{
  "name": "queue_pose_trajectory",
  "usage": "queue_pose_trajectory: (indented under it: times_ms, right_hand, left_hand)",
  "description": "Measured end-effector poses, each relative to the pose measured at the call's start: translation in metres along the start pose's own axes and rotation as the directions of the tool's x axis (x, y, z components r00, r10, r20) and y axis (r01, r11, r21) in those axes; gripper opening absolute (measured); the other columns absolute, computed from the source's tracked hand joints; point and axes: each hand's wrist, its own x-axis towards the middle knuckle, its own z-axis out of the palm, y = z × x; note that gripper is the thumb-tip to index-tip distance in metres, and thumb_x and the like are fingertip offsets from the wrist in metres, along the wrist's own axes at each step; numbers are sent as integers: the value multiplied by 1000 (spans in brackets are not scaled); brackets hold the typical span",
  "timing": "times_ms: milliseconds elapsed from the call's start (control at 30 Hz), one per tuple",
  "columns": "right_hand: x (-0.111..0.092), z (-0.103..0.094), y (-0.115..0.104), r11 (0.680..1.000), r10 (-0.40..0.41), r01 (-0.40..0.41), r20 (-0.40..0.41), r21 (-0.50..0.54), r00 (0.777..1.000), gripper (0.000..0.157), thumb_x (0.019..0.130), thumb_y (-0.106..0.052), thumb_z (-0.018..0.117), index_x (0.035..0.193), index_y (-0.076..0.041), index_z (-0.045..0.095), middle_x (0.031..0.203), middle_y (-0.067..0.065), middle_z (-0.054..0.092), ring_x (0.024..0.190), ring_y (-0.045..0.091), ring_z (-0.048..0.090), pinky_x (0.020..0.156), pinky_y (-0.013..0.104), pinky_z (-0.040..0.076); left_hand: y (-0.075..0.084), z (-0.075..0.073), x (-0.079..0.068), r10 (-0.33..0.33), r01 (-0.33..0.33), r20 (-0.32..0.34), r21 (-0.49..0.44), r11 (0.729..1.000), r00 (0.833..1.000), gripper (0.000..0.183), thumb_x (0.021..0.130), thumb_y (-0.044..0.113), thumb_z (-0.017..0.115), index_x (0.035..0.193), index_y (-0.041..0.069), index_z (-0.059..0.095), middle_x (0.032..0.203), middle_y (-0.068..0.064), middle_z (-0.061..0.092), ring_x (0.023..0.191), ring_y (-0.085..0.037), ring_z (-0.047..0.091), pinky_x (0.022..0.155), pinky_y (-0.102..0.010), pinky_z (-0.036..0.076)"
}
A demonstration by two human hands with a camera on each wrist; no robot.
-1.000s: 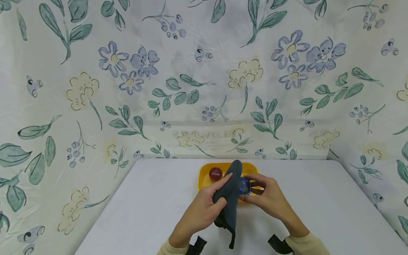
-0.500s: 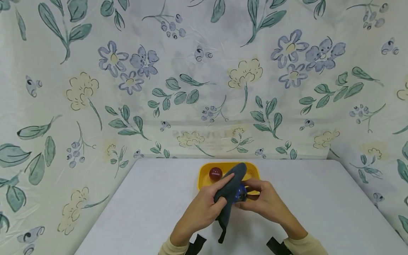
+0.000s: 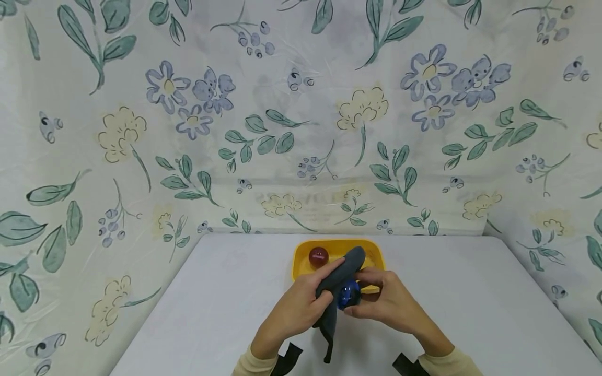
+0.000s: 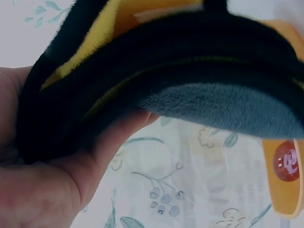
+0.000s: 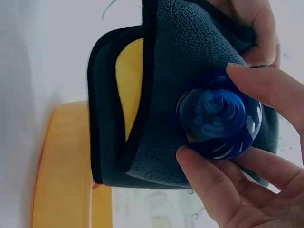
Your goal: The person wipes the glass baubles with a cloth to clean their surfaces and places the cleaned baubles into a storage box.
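My left hand [image 3: 298, 308] grips a folded plush cleaning cloth [image 3: 347, 265], dark grey-blue with black edging; its yellow side shows in both wrist views. Between the thumb and fingers of my right hand [image 3: 395, 305] is a shiny, clear blue ball [image 3: 349, 294]. The ball touches the grey face of the cloth, as the right wrist view [image 5: 216, 118] shows. Behind both hands stands a yellow tray [image 3: 374, 256], partly covered by the cloth and fingers. A dark red ball [image 3: 319, 257] lies in the tray's left part.
The white table [image 3: 211, 292] reaches out on both sides of the hands. A floral sheet [image 3: 301, 130] hangs behind and beside it. Black straps [image 3: 288, 359] sit at the wrists, by the beige sleeves [image 3: 449, 363].
My right hand has brought the blue ball left and nearer, in front of the cloth. The cloth's upper end has tilted right and dropped a little. The red ball and tray stay put.
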Motion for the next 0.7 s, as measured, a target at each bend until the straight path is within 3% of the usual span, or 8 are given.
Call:
queue_pose_trajectory:
  times_ms: [133, 233, 367, 600, 700]
  right_hand:
    - [0, -1, 0, 1000, -9, 8, 15, 24, 1000, 53, 78, -15, 87, 128, -4, 72, 130, 18, 67, 108, 21, 74, 83, 35, 63]
    - [0, -2, -1, 998, -24, 23, 22, 51, 999, 53, 79, -14, 86, 129, -3, 71, 132, 20, 66, 109, 20, 74, 84, 37, 63]
    - [-1, -2, -3, 996, -40, 38, 17, 80, 999, 54, 80, -12, 85, 131, -2, 69, 133, 21, 65, 110, 21, 74, 86, 37, 62]
    - [-1, -3, -4, 991, -58, 58, -12, 117, 998, 52, 82, -8, 84, 131, -1, 68, 130, 22, 66, 110, 21, 74, 88, 35, 62]
    - [-1, -3, -4, 989, -74, 77, -23, 125, 997, 52, 82, -7, 83, 132, -2, 68, 130, 21, 66, 109, 19, 74, 88, 35, 62]
  left_hand:
    - [-3, -2, 2, -28, 28, 14, -20, 999, 1000, 62, 96, 3, 48, 157, 15, 45, 119, -12, 68, 65, -6, 56, 58, -22, 50]
    - [-7, -3, 3, -40, 40, 16, -30, 999, 999, 62, 95, 3, 48, 156, 15, 46, 112, -13, 66, 56, -5, 48, 54, -22, 48]
    - [-11, -4, 5, -36, 37, 15, -45, 998, 999, 61, 96, 4, 48, 156, 13, 46, 120, -12, 66, 62, -5, 51, 57, -21, 49]
    - [-14, -5, 7, -58, 61, 32, -112, 992, 998, 59, 98, 5, 47, 156, 9, 43, 94, -9, 63, 54, -2, 48, 55, -20, 50]
    - [-15, -5, 7, -64, 67, 30, -108, 992, 998, 58, 99, 6, 48, 156, 8, 43, 94, -9, 61, 55, -2, 49, 56, -20, 50]
